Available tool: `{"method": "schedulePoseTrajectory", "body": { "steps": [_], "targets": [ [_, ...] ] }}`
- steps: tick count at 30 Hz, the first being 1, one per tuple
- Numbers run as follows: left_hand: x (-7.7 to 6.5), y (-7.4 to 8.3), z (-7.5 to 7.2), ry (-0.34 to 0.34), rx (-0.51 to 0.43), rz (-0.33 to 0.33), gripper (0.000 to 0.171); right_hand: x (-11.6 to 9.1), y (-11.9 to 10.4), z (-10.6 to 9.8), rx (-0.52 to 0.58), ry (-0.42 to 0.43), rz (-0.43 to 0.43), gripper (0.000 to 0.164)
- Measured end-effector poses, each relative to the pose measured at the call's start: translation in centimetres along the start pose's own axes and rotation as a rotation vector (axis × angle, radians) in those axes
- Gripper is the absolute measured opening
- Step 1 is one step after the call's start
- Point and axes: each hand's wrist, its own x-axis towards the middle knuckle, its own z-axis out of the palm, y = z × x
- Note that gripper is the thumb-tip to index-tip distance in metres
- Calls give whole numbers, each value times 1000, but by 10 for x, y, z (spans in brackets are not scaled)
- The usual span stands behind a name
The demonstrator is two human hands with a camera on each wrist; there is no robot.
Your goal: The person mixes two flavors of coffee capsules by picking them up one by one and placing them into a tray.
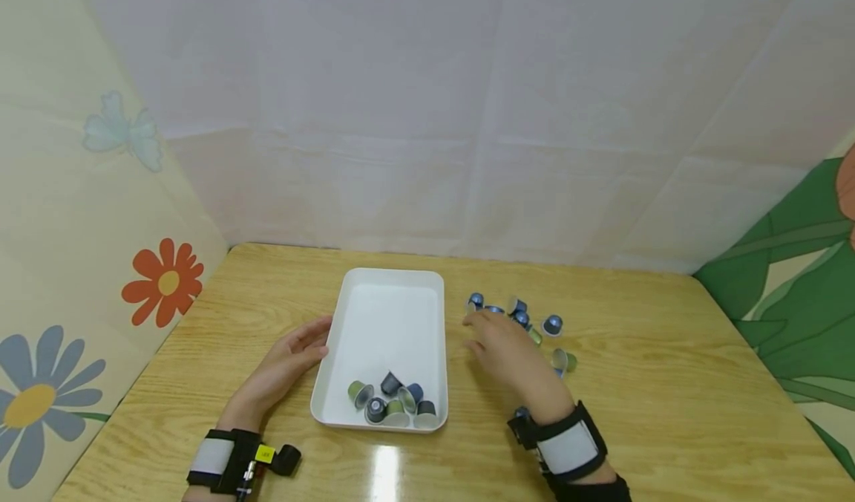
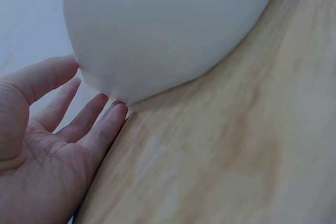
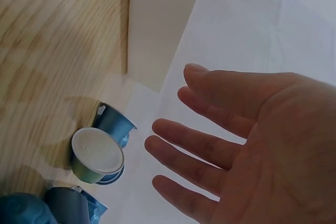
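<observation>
My left hand (image 1: 286, 362) rests its fingertips against the left wall of a white rectangular tray (image 1: 390, 324). In the left wrist view, the fingers touch the tray's outer side and are only slightly bent. Several coffee capsules, green, grey and blue, lie in the near end of the tray, among them a green capsule (image 1: 359, 392). My right hand (image 1: 509, 350) hovers beside a loose group of capsules on the tabletop, right of the tray. Its fingers are loosely extended and hold nothing in the right wrist view, where a pale-lidded green capsule (image 3: 97, 151) lies nearby.
On the wooden table (image 1: 668, 383), a blue capsule (image 1: 552, 325) stands right of the group, and a green capsule (image 1: 569, 361) lies nearer. Another dark capsule shows partly by the right wrist strap. A white cloth (image 1: 401, 116) hangs behind; patterned cloths flank both sides.
</observation>
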Motion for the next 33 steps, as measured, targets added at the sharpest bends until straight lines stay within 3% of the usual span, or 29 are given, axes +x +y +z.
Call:
{"method": "schedulePoseTrajectory", "body": {
  "steps": [23,33],
  "targets": [
    [0,1,-3,11,30,-23,66,8,18,8,-13,14,91,30],
    [-1,3,-3,14,24,-28,66,5,25,10,-47,40,54,28]
  ]
}}
